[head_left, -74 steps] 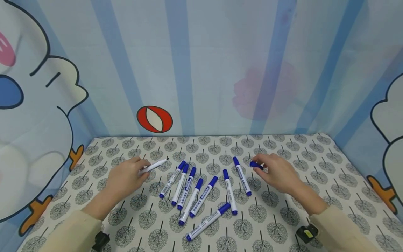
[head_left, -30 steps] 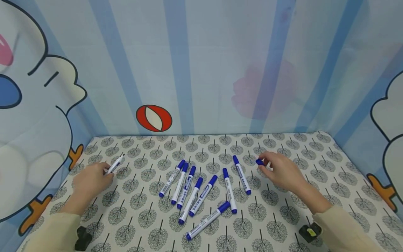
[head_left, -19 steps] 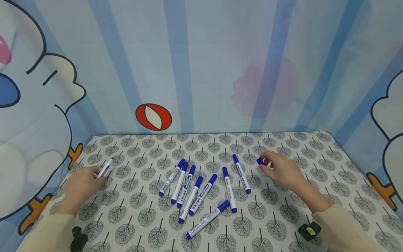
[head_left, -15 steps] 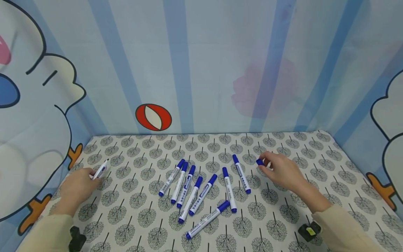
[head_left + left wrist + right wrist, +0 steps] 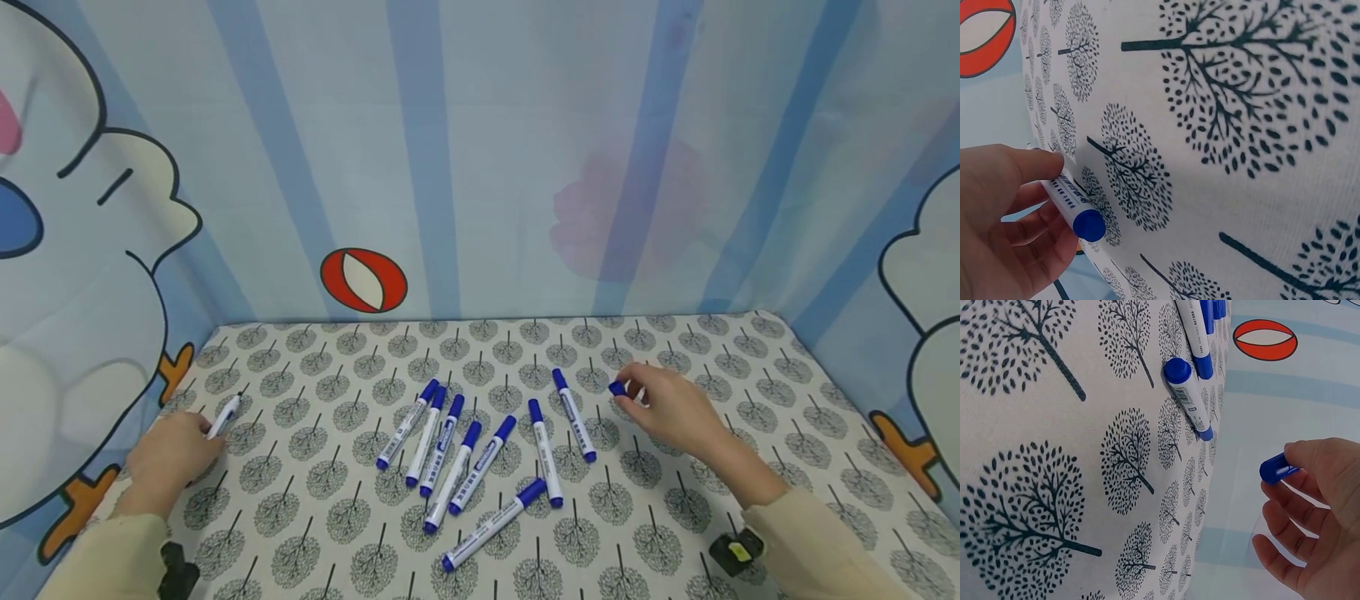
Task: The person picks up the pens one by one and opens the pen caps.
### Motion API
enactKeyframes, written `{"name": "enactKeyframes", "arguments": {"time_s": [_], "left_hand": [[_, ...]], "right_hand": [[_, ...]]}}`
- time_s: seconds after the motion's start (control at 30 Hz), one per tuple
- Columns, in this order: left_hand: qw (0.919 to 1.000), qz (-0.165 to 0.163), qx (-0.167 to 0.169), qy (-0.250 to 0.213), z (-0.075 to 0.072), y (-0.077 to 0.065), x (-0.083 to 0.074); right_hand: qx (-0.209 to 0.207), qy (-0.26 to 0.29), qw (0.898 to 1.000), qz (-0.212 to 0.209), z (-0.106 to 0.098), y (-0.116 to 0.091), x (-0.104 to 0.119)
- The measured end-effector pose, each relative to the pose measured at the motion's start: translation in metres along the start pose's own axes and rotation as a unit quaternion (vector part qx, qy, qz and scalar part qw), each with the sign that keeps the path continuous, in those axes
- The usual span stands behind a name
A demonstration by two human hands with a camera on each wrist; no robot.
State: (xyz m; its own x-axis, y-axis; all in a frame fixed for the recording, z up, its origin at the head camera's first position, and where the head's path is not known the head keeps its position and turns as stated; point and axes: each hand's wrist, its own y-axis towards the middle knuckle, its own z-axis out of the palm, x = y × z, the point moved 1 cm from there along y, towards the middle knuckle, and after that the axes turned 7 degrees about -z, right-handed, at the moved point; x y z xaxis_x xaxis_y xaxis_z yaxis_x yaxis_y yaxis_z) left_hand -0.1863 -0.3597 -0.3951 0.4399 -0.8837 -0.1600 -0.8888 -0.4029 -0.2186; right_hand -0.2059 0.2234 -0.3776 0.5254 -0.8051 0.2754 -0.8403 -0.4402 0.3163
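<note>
At the left side of the table my left hand (image 5: 176,450) pinches an uncapped white marker (image 5: 223,415), its dark tip pointing away from me. The left wrist view shows the marker's blue end (image 5: 1089,225) sticking out below the thumb, close over the cloth. Over on the right, my right hand (image 5: 667,408) holds a blue marker cap (image 5: 617,388) between thumb and fingertips. In the right wrist view the cap (image 5: 1275,469) shows above the loosely bent lower fingers. Several capped blue markers (image 5: 487,462) lie between the hands, mostly slanted with caps pointing away.
A cloth (image 5: 330,508) printed with grey trees covers the table. Behind it rises a light blue striped backdrop (image 5: 495,167) with cartoon figures and a red and white ball (image 5: 364,280). One marker (image 5: 495,525) lies nearest the front, angled across the others.
My left hand has carried the uncapped marker from beside the group to the far left and lower toward the cloth. My right hand, with the cap, has barely moved.
</note>
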Motion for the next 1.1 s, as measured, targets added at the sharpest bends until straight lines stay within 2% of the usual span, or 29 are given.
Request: {"name": "enactKeyframes", "arguments": {"time_s": [0.3, 0.67, 1.1], "left_hand": [[1.0000, -0.001, 0.006, 0.006, 0.0036, 0.0016, 0.0037], [0.9998, -0.010, 0.013, 0.010, 0.0034, -0.0010, -0.0003], [1.0000, -0.003, 0.003, 0.007, 0.0065, 0.0000, 0.0029]], "right_hand": [[0.000, 0.006, 1.000, 0.013, -0.0009, -0.0010, 0.0001], [0.003, 0.010, 1.000, 0.015, 0.0009, -0.0027, -0.0013], [0.008, 0.018, 1.000, 0.022, 0.0012, -0.0023, -0.0019]]}}
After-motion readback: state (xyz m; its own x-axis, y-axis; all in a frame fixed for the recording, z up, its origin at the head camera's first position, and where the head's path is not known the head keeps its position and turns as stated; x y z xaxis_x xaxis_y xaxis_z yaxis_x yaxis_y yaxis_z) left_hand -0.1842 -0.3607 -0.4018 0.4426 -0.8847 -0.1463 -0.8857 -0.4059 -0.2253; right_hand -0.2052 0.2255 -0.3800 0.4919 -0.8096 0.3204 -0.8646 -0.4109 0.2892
